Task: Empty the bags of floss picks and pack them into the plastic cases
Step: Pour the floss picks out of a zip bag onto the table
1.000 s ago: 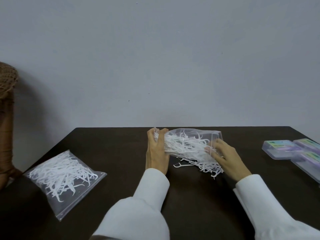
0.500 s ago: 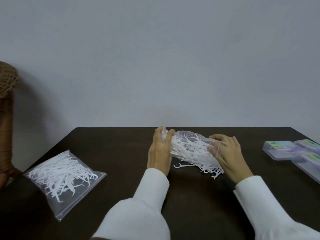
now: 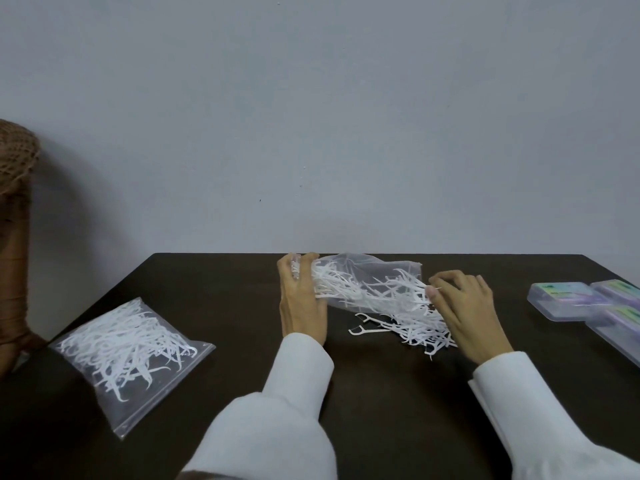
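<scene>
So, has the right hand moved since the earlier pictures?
Yes. The right hand has shifted up the table, toward the wall, and now pinches picks at the mouth of the bag, judged against the plastic cases.

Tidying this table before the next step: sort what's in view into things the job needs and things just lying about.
Needed for the job:
- open bag, gripped at one end by the left hand
- spilled floss picks, touched by the right hand
- full sealed bag
- plastic cases

Just lying about:
- brown woven thing at the left edge, off the table
</scene>
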A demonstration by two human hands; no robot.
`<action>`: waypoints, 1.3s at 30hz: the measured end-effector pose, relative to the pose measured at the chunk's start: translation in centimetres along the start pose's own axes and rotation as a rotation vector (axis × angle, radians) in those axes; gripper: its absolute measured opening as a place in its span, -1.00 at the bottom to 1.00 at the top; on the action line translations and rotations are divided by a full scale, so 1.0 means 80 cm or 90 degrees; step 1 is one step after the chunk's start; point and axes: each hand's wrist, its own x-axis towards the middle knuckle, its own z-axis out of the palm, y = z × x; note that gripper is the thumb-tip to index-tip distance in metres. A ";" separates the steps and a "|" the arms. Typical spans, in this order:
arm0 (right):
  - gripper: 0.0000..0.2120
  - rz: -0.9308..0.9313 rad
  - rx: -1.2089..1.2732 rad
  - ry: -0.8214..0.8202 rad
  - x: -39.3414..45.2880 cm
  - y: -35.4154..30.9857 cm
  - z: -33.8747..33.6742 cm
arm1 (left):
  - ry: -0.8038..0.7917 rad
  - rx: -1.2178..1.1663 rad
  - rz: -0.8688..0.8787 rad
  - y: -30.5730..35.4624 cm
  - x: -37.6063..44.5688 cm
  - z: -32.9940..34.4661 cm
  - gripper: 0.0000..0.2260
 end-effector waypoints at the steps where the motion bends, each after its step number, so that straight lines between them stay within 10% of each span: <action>1: -0.44 0.012 0.014 -0.014 0.001 0.001 0.000 | 0.004 -0.002 -0.012 -0.002 0.001 -0.001 -0.43; 23: -0.91 0.163 0.127 -0.176 0.001 0.015 -0.006 | 0.103 -0.055 -0.155 -0.016 0.016 -0.013 -0.47; 39: -0.80 0.128 0.163 -0.134 -0.030 0.009 -0.024 | 0.083 -0.076 -0.164 -0.006 0.016 -0.015 -0.48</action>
